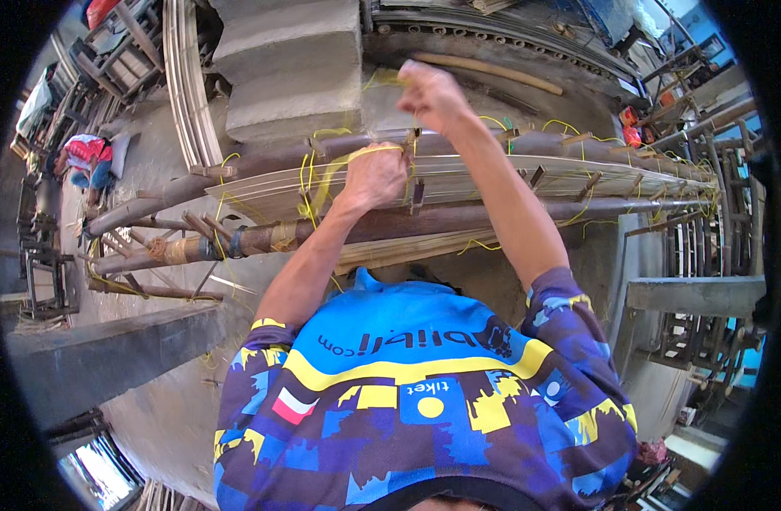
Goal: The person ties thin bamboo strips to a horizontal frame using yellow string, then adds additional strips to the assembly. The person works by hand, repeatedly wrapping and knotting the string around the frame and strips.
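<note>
My left hand is closed at the near side of a long dark pole frame, close to a wooden peg. Yellow cord runs across its fingers and hangs in loops just left of it. Raised beyond the frame, my right hand makes a fist, slightly blurred, with a thin yellow strand beside it. Both fists seem to hold this cord, though the fingertips are partly hidden. Between the poles lie long thin pale strips, and upright wooden pegs stand along them.
Concrete steps rise beyond the frame, beside a bundle of long slats. A bamboo pole lies on the far floor. Concrete beams flank me at left and right. Another person in red sits far left.
</note>
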